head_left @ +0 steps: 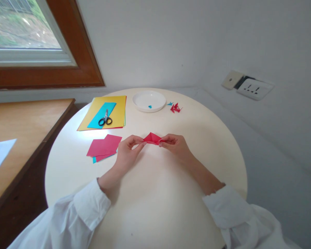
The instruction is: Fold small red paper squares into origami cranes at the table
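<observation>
A small folded piece of red paper (152,138) is stretched between my hands over the middle of the round table. Its centre rises to a point, and creases run across it. My left hand (128,149) pinches its left corner between thumb and fingers. On the other side, my right hand (176,145) pinches the right corner in the same way. Beside my left hand lie several red paper squares (100,148), with a blue sheet (94,160) peeking out from beneath.
A white round dish (137,103) at the table's (155,204) back holds a small blue piece (150,107). Red folded paper cranes (176,108) and a blue one (170,103) sit to its right. Black-handled scissors (105,119) rest on blue paper (97,117) over yellow sheets (119,110).
</observation>
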`<action>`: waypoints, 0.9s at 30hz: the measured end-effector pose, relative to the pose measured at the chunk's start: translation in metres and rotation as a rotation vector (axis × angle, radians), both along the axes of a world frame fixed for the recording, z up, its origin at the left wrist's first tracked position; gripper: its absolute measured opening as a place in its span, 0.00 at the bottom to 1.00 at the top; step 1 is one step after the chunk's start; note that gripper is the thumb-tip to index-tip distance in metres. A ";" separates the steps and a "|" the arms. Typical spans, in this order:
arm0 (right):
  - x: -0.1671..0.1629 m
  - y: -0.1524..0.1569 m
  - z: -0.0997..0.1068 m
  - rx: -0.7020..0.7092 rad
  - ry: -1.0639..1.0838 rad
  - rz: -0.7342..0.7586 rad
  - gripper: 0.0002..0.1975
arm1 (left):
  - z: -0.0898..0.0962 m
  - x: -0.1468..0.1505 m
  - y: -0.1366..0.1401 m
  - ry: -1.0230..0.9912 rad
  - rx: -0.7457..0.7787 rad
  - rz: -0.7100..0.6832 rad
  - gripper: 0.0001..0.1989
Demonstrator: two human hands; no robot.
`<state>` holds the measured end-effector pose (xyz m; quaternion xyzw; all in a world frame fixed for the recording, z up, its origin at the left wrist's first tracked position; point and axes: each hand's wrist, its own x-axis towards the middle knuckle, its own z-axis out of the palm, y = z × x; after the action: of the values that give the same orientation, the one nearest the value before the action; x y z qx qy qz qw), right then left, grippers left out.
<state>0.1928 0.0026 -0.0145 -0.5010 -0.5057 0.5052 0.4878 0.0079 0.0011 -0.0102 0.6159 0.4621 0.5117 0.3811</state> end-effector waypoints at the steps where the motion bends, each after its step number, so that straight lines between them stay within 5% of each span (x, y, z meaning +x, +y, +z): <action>1: -0.001 0.000 -0.001 0.000 0.002 0.000 0.10 | 0.000 0.000 0.000 -0.005 -0.005 -0.004 0.08; 15: -0.014 -0.002 -0.009 0.085 0.083 0.001 0.09 | 0.002 0.007 -0.002 -0.253 -0.131 -0.089 0.14; 27: -0.018 -0.005 -0.010 0.163 0.068 -0.003 0.08 | 0.002 0.010 -0.004 -0.155 -0.243 -0.112 0.08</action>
<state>0.1751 -0.0029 -0.0250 -0.4430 -0.5274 0.4784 0.5448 0.0177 -0.0033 -0.0082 0.5486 0.4549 0.4760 0.5153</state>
